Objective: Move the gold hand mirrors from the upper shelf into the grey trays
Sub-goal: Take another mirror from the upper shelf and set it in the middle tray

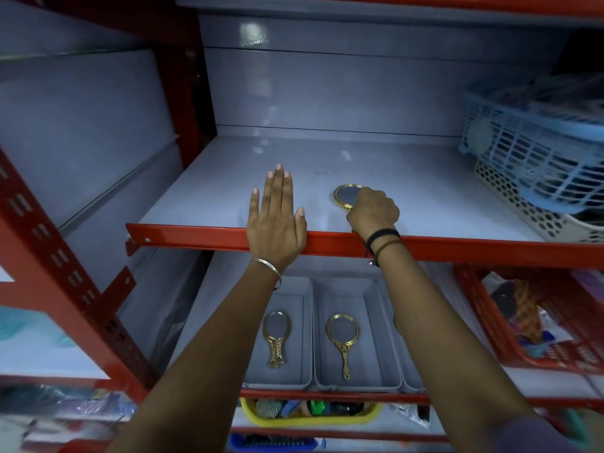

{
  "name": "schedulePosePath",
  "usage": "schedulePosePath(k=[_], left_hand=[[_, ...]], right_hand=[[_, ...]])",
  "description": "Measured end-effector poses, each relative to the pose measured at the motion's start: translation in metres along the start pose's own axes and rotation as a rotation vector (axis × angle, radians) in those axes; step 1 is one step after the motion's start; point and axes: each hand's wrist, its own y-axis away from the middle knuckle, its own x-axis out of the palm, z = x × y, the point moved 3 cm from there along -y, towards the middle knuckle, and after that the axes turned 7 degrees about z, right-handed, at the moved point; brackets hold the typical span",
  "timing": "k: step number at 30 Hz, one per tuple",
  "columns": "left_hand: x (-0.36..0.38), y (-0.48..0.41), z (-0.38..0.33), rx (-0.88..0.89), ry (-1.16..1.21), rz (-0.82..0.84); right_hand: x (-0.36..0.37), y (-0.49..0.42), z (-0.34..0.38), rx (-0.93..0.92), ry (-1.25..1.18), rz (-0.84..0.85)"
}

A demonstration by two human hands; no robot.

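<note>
A gold hand mirror [347, 195] lies on the upper shelf [202, 204] near its red front edge, and my right hand [372, 209] is closed around its handle. My left hand [276, 212] rests flat and open on the shelf to the left of it, fingers pointing to the back. On the shelf below stand grey trays side by side. The left tray [295, 289] holds one gold mirror [277, 336]. The middle tray [369, 289] holds another gold mirror [343, 341]. My right forearm hides most of a third tray [412, 384]; a gold edge [397, 325] shows in it.
A blue mesh basket [529, 152] stacked on a white basket [536, 217] fills the right end of the upper shelf. A red basket [536, 331] of goods sits right of the trays. A yellow basket [310, 416] stands on a lower shelf. A red upright [65, 263] runs at left.
</note>
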Motion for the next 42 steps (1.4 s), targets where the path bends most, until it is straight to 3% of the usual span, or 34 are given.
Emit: schedulePosePath(k=[7,13,19,25,31,42], left_hand=[[-0.002,0.000,0.000,0.001,0.018,0.003],[-0.003,0.003,-0.002,0.002,0.027,-0.011],[-0.001,0.004,-0.002,0.014,0.025,-0.028],[0.001,0.005,-0.002,0.017,0.032,-0.050],[0.004,0.003,-0.001,0.024,0.037,-0.096],[0.008,0.002,0.001,0.035,0.028,-0.176]], right_hand=[[-0.017,-0.006,-0.024,-0.016,-0.697,0.193],[-0.032,0.044,-0.049,-0.163,-1.023,0.383],[0.013,0.103,-0.097,-0.249,-1.103,0.670],[0.092,0.123,-0.152,-0.054,-1.048,0.858],[0.180,0.092,-0.171,0.229,-1.013,0.716],[0.281,0.056,-0.189,0.447,-0.766,0.596]])
